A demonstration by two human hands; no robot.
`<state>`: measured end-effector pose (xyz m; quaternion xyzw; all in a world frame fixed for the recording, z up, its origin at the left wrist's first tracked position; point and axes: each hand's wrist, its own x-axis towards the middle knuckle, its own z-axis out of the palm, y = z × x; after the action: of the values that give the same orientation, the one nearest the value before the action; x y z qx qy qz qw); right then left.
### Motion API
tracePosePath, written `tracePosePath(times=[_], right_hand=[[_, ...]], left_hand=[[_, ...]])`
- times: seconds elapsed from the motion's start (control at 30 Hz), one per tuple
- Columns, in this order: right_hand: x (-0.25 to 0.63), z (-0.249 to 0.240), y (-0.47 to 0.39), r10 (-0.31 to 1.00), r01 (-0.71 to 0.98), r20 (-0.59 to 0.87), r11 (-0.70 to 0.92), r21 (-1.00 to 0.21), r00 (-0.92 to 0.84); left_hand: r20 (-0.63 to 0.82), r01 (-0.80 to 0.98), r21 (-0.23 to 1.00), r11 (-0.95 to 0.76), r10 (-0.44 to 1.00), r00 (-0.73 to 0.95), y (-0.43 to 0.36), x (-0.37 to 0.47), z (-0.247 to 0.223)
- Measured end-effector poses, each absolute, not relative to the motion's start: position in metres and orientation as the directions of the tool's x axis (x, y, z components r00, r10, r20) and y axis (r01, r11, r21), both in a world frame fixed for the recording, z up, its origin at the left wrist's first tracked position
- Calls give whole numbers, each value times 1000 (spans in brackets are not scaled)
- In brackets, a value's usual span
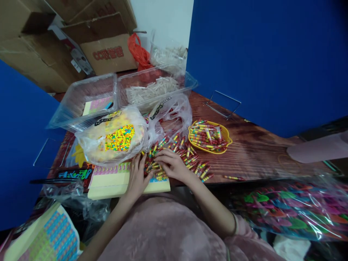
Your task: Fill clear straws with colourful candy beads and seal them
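My left hand is at the left edge of a pile of small red and yellow tubes, its fingers bent near a small yellow piece. Close beside it, my right hand rests over the pile with curled fingers; what lies under them is hidden. Beneath my left hand is a pale yellow stack of sticker sheets. A plastic bag of colourful beads lies open just behind my left hand. To the right of the pile, a yellow basket holds more tubes.
Clear trays stand at the back, one with white sticks. Behind them are cardboard boxes and a red bag. Blue partitions flank the wooden table. A bag of colourful items is at lower right.
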<state>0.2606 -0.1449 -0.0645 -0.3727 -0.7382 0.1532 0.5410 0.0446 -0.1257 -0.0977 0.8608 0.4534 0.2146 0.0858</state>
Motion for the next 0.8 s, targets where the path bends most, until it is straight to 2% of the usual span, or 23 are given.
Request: tracePosePath(times=[0.23, 0.47, 0.57, 0.67, 0.73, 0.8], right_hand=[[287, -59, -142, 698, 490, 707, 581, -650, 109], [292, -59, -149, 744, 394, 668, 606, -691, 27], [292, -58, -149, 756, 388, 648, 571, -723, 94], [298, -56, -134, 739, 548, 645, 464, -695, 192], [304, -58, -118, 777, 698, 608, 345, -628, 163], [309, -63, -101, 842, 814, 531, 244, -527, 92]], left_hand=[[353, 730, 334, -596, 797, 490, -128, 47, -90], [367, 740, 311, -597, 793, 486, -130, 50, -89], [416, 724, 294, -624, 765, 491, -133, 53, -84], [493, 672, 236, -702, 682, 540, -134, 62, -67], [524, 611, 182, -770, 602, 602, -131, 73, -49], [490, 564, 119, -817, 543, 682, -121, 88, -29]])
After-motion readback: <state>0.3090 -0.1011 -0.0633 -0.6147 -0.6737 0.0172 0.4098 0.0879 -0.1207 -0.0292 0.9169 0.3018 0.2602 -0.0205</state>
